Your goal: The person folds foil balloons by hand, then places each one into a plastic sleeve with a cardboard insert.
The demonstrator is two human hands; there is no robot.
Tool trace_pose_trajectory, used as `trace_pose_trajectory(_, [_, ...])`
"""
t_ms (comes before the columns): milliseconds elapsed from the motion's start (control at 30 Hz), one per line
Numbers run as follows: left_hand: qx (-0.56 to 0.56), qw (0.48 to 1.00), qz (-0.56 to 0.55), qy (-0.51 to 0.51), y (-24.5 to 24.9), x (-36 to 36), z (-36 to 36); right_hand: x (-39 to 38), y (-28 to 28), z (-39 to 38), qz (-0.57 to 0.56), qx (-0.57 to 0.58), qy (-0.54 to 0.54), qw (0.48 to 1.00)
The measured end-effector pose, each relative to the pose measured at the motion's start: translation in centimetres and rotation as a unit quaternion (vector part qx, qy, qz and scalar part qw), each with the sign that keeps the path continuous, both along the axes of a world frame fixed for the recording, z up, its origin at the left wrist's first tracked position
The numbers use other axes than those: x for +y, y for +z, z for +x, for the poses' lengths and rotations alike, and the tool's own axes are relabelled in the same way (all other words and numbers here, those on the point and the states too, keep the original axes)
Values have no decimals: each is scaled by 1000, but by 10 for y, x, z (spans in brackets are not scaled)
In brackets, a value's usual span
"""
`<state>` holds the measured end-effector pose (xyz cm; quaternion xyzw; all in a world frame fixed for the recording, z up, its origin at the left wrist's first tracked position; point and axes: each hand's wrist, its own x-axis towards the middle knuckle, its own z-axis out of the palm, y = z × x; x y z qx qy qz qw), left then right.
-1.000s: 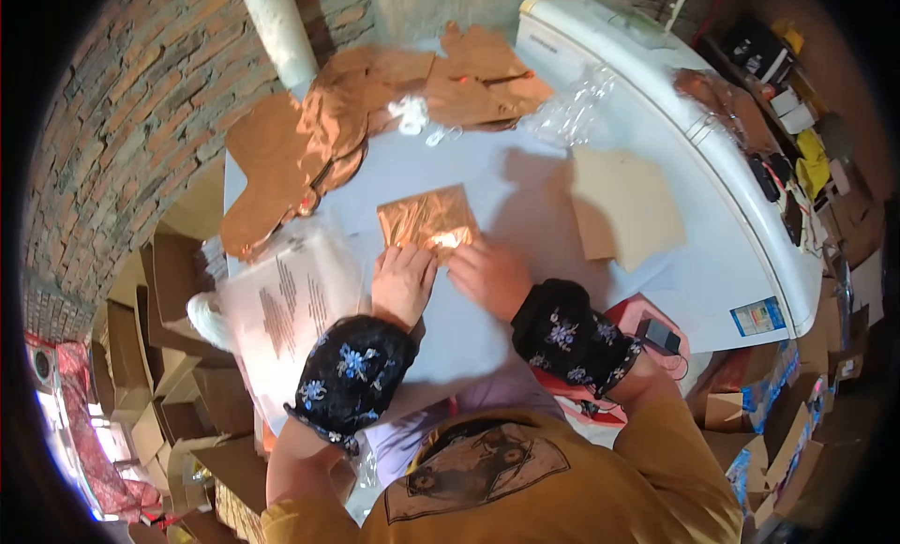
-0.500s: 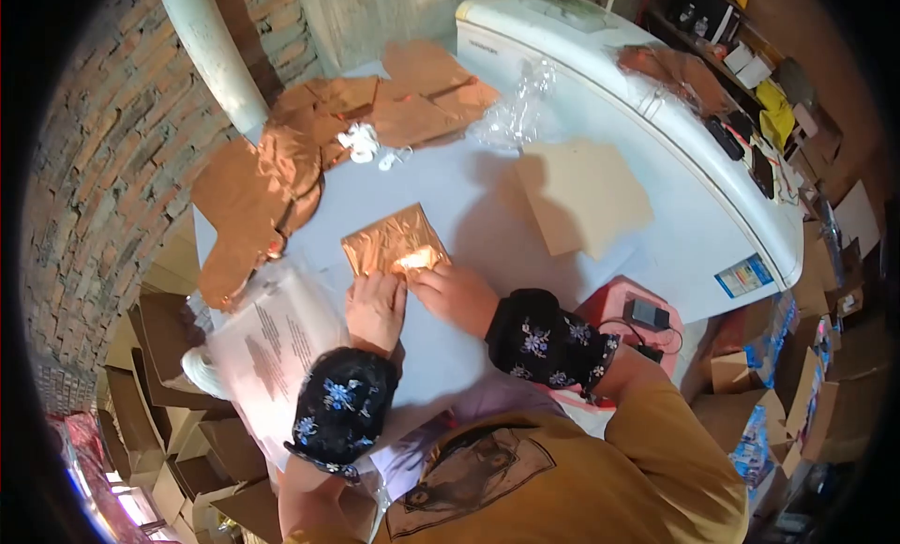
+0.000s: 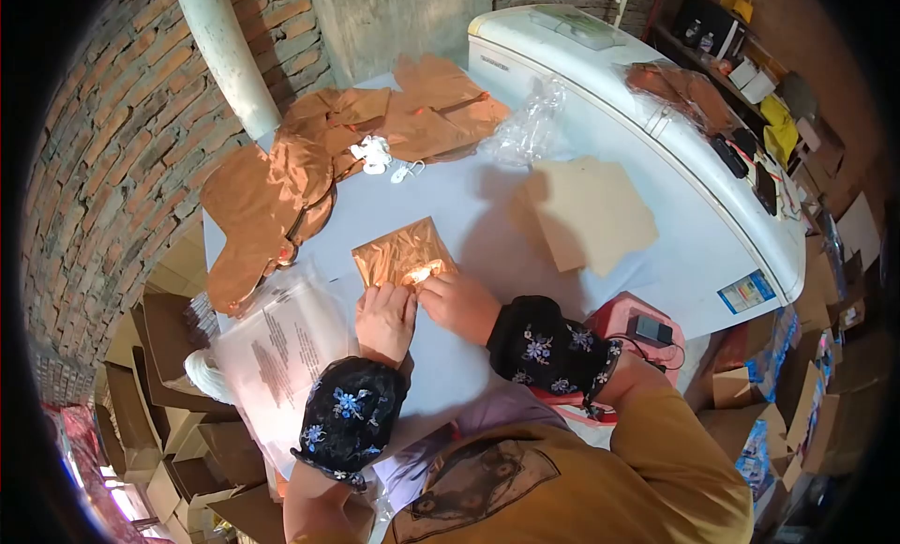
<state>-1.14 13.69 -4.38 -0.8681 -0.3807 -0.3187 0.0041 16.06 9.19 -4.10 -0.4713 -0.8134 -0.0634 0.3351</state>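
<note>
A folded piece of shiny copper-coloured foil (image 3: pixel 403 251) lies flat on the pale tabletop, creased, with a bright glare near its lower right. My left hand (image 3: pixel 384 317) rests at its near edge, fingers together and curled down onto the foil. Close beside it, my right hand (image 3: pixel 452 300) pinches the same near edge by the glare; its fingertips are partly hidden. Beyond them, a pile of flat copper-coloured foil shapes (image 3: pixel 272 197) curves along the far and left sides of the table. White coiled ribbon or cord (image 3: pixel 373 155) lies against that pile.
Printed clear plastic bags (image 3: pixel 281 342) lie at the left table edge. Tan card sheets (image 3: pixel 600 216) sit on the right, near crumpled clear plastic (image 3: pixel 530 122). A white chest freezer (image 3: pixel 647 141) borders the right side. A pink stool (image 3: pixel 623 324) holds a black device. Cardboard boxes (image 3: pixel 173 356) stand left.
The whole view has shifted slightly, with things sitting a little lower and farther right. Both hands stay at the foil's near edge, and the foil looks much the same.
</note>
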Motion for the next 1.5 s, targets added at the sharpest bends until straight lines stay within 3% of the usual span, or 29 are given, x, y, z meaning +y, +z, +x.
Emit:
trace_pose_trajectory(100, [0, 1000, 3, 4, 0, -4, -1, 2, -6, -3, -10, 26, -7, 1000])
trace_pose_trajectory(433, [-24, 999, -21, 10, 4, -2, 1, -5, 9, -5, -24, -45, -31, 998])
trace_pose_trajectory(533, [-56, 995, -71, -53, 0, 9, -8, -4, 10, -6, 6, -38, -31, 999])
trace_pose_trajectory(633, [-150, 962, -195, -116, 1, 22, -21, -5, 13, -5, -1, -46, -27, 999])
trace_pose_trajectory(667, [-274, 892, -339, -120, -1, 31, -28, -6, 13, -5, -9, -46, -25, 999])
trace_pose_trajectory(700, [-388, 785, -467, -119, 0, 41, -36, -6, 13, -5, -17, -45, -22, 999])
trace_pose_trajectory(733, [-490, 647, -573, -115, 1, 48, -43, -5, 14, -4, -23, -45, -17, 999])
trace_pose_trajectory(833, [-711, 425, -561, -11, 27, 52, -64, -4, 14, -5, -5, -27, -13, 1000])
trace_pose_trajectory(867, [-738, 381, -557, 13, 25, 56, -72, -4, 14, -6, 1, -16, -15, 1000])
trace_pose_trajectory(933, [-737, 378, -561, 10, 31, 57, -80, -4, 13, -5, 4, -9, -13, 1000])
trace_pose_trajectory(967, [-736, 376, -562, 8, 34, 57, -83, -3, 12, -5, 6, -5, -13, 1000])
trace_pose_trajectory(1100, [-453, 729, -513, 28, 28, 88, -76, -2, 15, -6, 7, 4, -4, 1000])
trace_pose_trajectory(1167, [-283, 887, -364, 1, 5, 120, -63, -4, 15, -5, 3, -2, -13, 1000])
trace_pose_trajectory(1267, [-60, 958, -280, 14, 4, 142, -45, -2, 14, -7, 23, -5, -16, 1000])
trace_pose_trajectory(1367, [236, 951, -197, 19, 17, 161, -33, -3, 14, -7, 20, 9, -15, 1000])
trace_pose_trajectory(1400, [283, 941, -187, 8, 21, 164, -31, -3, 15, -6, 31, 6, -17, 999])
trace_pose_trajectory(1500, [230, 931, -283, 10, 28, 171, -27, -1, 17, -6, 52, -6, -11, 999])
